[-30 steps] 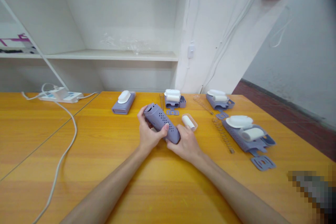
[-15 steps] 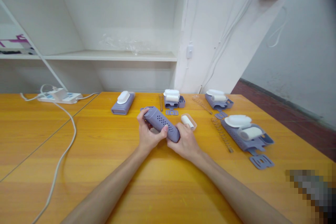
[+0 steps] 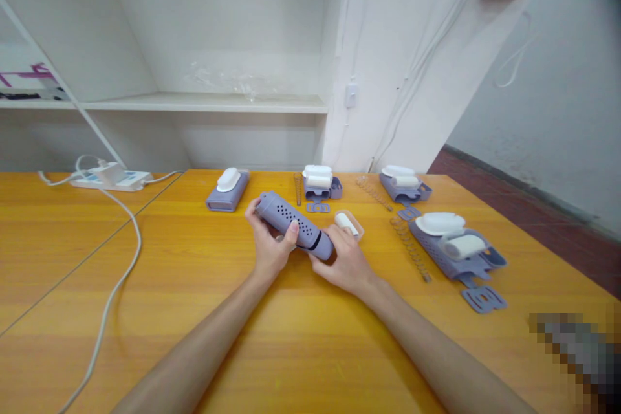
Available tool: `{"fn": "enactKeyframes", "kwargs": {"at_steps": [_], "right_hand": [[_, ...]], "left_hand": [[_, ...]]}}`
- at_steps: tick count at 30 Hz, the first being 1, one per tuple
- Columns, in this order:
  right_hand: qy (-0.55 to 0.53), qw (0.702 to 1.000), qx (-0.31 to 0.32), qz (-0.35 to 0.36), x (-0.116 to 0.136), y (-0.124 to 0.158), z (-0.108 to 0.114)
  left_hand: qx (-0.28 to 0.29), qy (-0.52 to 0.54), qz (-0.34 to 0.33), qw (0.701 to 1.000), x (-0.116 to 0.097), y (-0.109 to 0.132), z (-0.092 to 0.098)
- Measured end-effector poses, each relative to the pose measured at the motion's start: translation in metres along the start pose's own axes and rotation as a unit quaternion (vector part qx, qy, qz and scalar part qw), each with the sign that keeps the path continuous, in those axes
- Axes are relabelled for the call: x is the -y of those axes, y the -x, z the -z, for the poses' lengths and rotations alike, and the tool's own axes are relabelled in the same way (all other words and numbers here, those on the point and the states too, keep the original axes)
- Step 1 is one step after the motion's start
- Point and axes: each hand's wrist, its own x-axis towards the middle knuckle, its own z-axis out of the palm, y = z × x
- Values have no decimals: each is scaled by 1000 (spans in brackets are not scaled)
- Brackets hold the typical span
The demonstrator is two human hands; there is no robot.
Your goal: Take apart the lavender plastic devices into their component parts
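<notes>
Both my hands hold a purple perforated plastic case point(image 3: 291, 224) just above the orange table point(image 3: 194, 310). My left hand point(image 3: 268, 247) wraps its far, holed end, thumb on top. My right hand point(image 3: 345, 260) grips the near end, where a dark gap shows between two sections of the case. Just beyond my right hand lies a white roller in a clear tray point(image 3: 348, 223).
Along the back stand an assembled purple case with white top point(image 3: 226, 189) and two open kits point(image 3: 320, 184) point(image 3: 404, 184). A larger open kit point(image 3: 456, 247), a spring point(image 3: 411, 247) and a flat purple plate point(image 3: 483, 298) lie right. A power strip point(image 3: 112, 176) and white cable point(image 3: 114, 291) lie left.
The case has slid and tilted leftward in my hands. A dark gap has appeared near its right end, and my left thumb has shifted along the holed side.
</notes>
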Motion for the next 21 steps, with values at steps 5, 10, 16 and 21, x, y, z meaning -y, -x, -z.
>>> {"fn": "enactKeyframes", "kwargs": {"at_steps": [5, 10, 16, 21], "right_hand": [[2, 998, -30, 56, 0, 0, 4], [-23, 988, -124, 88, -6, 6, 12], [-110, 955, -254, -110, -13, 8, 10], [-120, 940, -282, -153, -16, 4, 8]], "left_hand": [[-47, 30, 43, 997, 6, -5, 2], [-178, 28, 98, 979, 30, -23, 11], [-210, 35, 135, 968, 48, -35, 20], [-175, 57, 204, 962, 34, -35, 17]]}}
